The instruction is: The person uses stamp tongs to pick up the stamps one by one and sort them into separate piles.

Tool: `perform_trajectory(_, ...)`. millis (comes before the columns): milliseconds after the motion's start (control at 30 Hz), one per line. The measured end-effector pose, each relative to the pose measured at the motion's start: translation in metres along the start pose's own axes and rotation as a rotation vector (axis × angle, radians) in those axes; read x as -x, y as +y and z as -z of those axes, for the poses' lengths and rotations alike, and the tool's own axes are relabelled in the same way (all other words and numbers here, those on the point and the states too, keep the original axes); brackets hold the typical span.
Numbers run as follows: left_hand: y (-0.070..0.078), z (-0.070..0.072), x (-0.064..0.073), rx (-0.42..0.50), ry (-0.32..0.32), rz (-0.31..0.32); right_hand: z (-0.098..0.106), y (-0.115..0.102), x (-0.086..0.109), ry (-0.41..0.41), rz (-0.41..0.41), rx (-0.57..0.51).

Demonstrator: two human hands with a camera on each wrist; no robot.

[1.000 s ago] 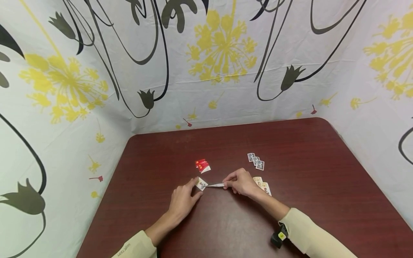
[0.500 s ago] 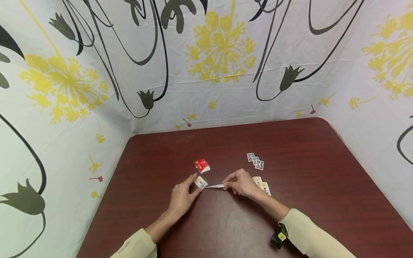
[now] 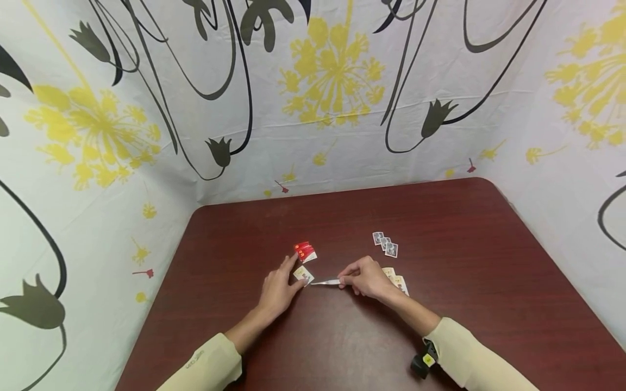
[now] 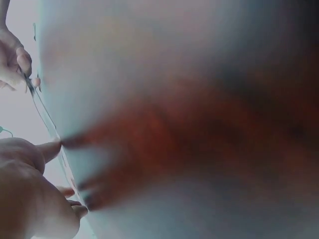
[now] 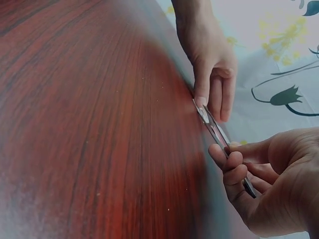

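1. Holding thin silver metal tweezers [image 3: 325,282] in the pinched fingers of the right hand [image 3: 364,277].
2. Sticking out past those fingers with two slim tips, a little bit apart in the right wrist view.
3. Pointing the tips at a small, square, cream-white flat card [image 3: 302,274], just beside its right corner; too small to tell if touching.
4. Spreading the fingers of the left hand [image 3: 276,288] wide, with the cream-white card lying between thumb and pointing finger.
5. Putting the thumb at the near edge of the card, and the pointing finger up past it, right by a little pile of shiny red cards [image 3: 305,252] with yellow marks.
6. Up past the right hand, in a slanting row: three tiny grey-and-white square cards [image 3: 386,244].
7. Just behind the right wrist, partly hidden: pale cream-and-yellow cards [image 3: 401,284].
8. Lying flat, all of these cards, on a dark red-brown wood-look desk [image 3: 342,336].
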State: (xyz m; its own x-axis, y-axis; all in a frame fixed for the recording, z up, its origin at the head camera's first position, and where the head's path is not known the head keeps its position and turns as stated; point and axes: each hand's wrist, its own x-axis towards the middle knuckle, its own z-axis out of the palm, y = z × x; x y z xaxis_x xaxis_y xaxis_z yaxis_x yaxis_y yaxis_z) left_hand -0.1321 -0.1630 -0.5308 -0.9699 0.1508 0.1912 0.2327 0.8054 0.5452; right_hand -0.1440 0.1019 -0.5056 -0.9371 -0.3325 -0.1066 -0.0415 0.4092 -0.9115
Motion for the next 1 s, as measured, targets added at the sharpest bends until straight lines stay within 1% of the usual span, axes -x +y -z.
perform_trajectory(100,-0.003,0.0,-0.005,-0.005,-0.007,-0.019,0.001,0.0,0.001,0.0,-0.008,-0.003)
perform_trajectory(200,-0.006,0.001,-0.011,-0.007,-0.035,-0.034,0.003,0.0,0.002,0.005,-0.018,-0.005)
perform_trajectory(433,-0.014,0.006,-0.025,-0.001,-0.144,-0.087,0.011,-0.001,0.006,0.013,-0.037,0.014)
perform_trajectory(567,-0.02,0.008,-0.031,0.001,-0.201,-0.115,0.016,-0.001,0.008,0.023,-0.043,0.013)
perform_trajectory(667,-0.023,0.01,-0.034,-0.01,-0.231,-0.145,0.019,-0.002,0.009,0.026,-0.042,0.007)
perform_trajectory(800,-0.025,0.013,-0.036,-0.03,-0.255,-0.189,0.024,-0.003,0.011,0.018,-0.04,0.0)
perform_trajectory(1000,-0.028,0.016,-0.036,-0.062,-0.277,-0.221,0.029,-0.006,0.015,0.024,-0.051,0.003)
